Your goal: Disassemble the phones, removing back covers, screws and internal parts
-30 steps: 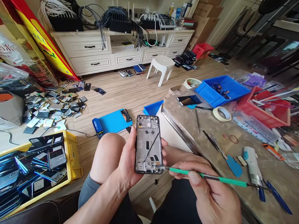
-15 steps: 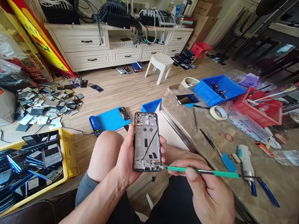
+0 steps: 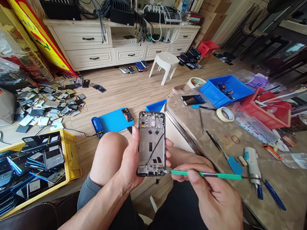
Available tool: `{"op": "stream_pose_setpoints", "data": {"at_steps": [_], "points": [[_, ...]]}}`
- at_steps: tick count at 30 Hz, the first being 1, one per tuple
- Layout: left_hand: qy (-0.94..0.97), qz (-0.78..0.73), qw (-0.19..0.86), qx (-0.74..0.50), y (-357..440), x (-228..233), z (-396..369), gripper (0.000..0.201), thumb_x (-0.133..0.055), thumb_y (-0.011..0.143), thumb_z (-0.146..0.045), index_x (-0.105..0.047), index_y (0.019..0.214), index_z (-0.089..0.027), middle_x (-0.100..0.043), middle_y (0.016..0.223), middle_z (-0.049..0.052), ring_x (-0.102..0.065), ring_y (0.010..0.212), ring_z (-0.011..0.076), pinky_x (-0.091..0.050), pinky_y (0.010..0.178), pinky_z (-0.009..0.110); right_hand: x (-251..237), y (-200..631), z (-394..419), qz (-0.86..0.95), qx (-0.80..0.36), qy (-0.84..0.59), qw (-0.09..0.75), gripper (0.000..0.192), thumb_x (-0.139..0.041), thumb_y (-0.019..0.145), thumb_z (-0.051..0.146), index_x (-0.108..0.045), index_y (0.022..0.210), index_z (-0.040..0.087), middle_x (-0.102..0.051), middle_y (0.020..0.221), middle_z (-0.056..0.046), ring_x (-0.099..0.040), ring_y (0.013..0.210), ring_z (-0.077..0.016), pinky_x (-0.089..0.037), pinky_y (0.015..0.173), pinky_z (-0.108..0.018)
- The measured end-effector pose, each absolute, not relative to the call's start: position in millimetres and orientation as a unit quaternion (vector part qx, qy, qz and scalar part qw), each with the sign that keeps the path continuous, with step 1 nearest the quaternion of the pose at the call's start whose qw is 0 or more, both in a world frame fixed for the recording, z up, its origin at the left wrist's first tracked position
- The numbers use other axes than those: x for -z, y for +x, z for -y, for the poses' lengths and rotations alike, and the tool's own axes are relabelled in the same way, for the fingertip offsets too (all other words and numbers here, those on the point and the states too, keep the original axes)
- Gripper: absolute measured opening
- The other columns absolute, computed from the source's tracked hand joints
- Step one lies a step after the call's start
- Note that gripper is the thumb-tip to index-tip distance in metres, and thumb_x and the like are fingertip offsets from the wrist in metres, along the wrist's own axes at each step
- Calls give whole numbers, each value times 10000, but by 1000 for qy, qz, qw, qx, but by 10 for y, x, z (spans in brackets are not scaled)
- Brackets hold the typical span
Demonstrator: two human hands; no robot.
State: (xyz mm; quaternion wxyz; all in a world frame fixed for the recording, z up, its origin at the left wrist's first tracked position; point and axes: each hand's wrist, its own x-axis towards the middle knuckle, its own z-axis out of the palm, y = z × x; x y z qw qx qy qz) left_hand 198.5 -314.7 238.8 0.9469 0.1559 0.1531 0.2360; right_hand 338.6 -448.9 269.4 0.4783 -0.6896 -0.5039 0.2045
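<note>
Upright in my left hand (image 3: 130,161) is an opened phone frame (image 3: 151,143), its grey metal inside facing me. The thumb lies along its left edge and the fingertips show past its right edge. A thin black cable runs slantwise across it. My right hand (image 3: 212,191) pinches a slim pry tool (image 3: 206,174) with a green handle and a metal tip. That tip is at the lower right corner of the frame, beside a small round part; whether it touches cannot be made out.
A yellow crate (image 3: 71,158) full of phone parts stands at left, a pile of batteries (image 3: 46,104) behind it. On the floor ahead are a blue mat (image 3: 112,121) and a white stool (image 3: 165,60). The table (image 3: 275,197) at right bears tools, tape (image 3: 225,114) and a blue bin (image 3: 220,98).
The phone frame has tipped and shifted slightly up and right in view. My right hand keeps the tool tip at the same lower right corner. The camera view has shifted a little.
</note>
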Motion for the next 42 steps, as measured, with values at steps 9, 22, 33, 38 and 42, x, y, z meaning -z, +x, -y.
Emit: {"op": "stream_pose_setpoints", "data": {"at_steps": [9,22,33,38,42], "points": [[156,-195,936,-246,2031,-2355,3213,815,-325,946,-772,-695,1209,-95,-758,893,165,-753,829,299,-621,740,384,-2400,3294,4529,223,-394,-642,618,315,-715,920,485,-718,943,171,-802,881,-126,-794,738,-273,-665,635,-338],[174,-225,913,-292,2076,-2422,3224,810,-411,881,-827,-739,1064,-109,-746,887,150,-716,693,229,-603,621,318,-2274,3327,4597,340,-304,-645,613,205,-583,1026,375,-691,1050,202,-792,985,-104,-797,839,-274,-677,654,-353],[143,-219,928,-265,2053,-2391,3168,836,-277,936,-794,-713,1151,-114,-743,879,157,-739,715,263,-595,657,356,-2678,3565,4528,664,-148,-598,424,219,-511,1070,269,-690,1194,243,-803,1089,-35,-785,906,-158,-658,826,-231],[133,-211,929,-273,2056,-2411,3168,802,-270,957,-764,-693,1182,-120,-744,927,155,-739,738,261,-597,679,362,-2704,3577,4506,691,-154,-575,411,198,-524,1063,237,-674,1192,229,-800,1106,-48,-780,965,-156,-659,829,-216],[132,-211,930,-270,2060,-2391,3175,806,-294,947,-775,-691,1187,-116,-745,914,157,-737,738,261,-597,683,364,-2670,3573,4495,700,-149,-565,411,198,-536,1056,227,-673,1198,216,-798,1110,-52,-777,983,-153,-653,874,-223]]}}
